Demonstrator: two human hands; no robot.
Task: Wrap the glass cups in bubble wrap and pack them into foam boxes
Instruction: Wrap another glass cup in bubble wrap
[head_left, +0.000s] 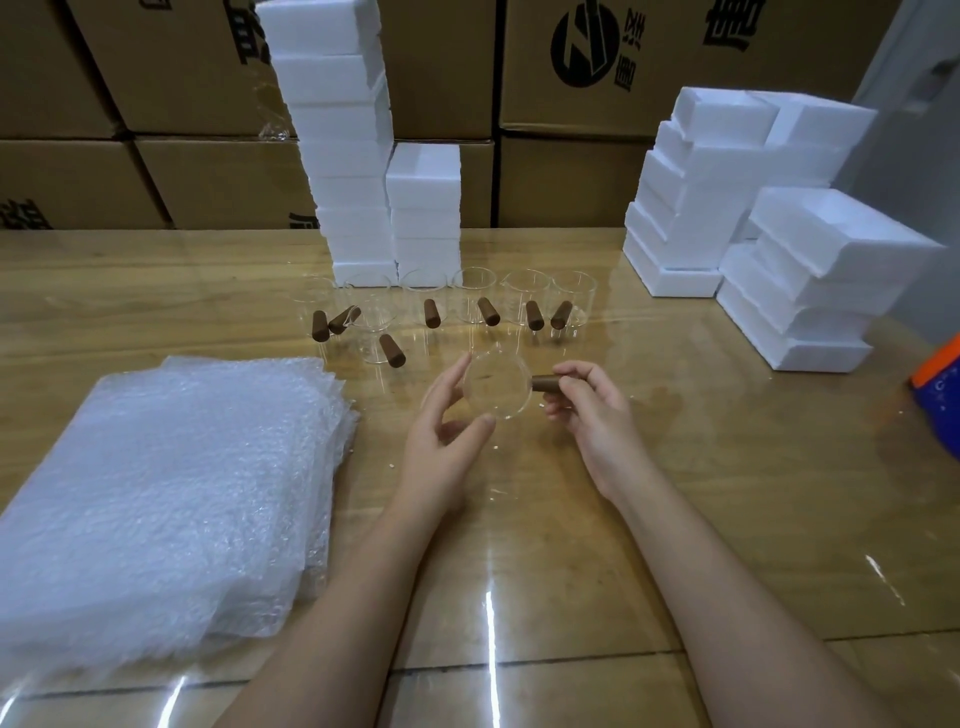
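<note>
Pinches the brown handle (545, 383) of the held glass cup (496, 387) with the right hand (589, 415), fingers curled. Clasps its round rim with the left hand (441, 436), thumb below and fingertips above. Holds the cup just over the bench (727, 493), mid-width. Leaves open room to the right. Shows the bubble wrap stack (166, 493) close on the left, a row of glass cups (524, 299) just beyond, and foam boxes (343, 156) stacked behind and at far right. Shows cardboard cartons (597, 62) along the bench's far edge, with a round black logo and Chinese characters too unclear to read.
</note>
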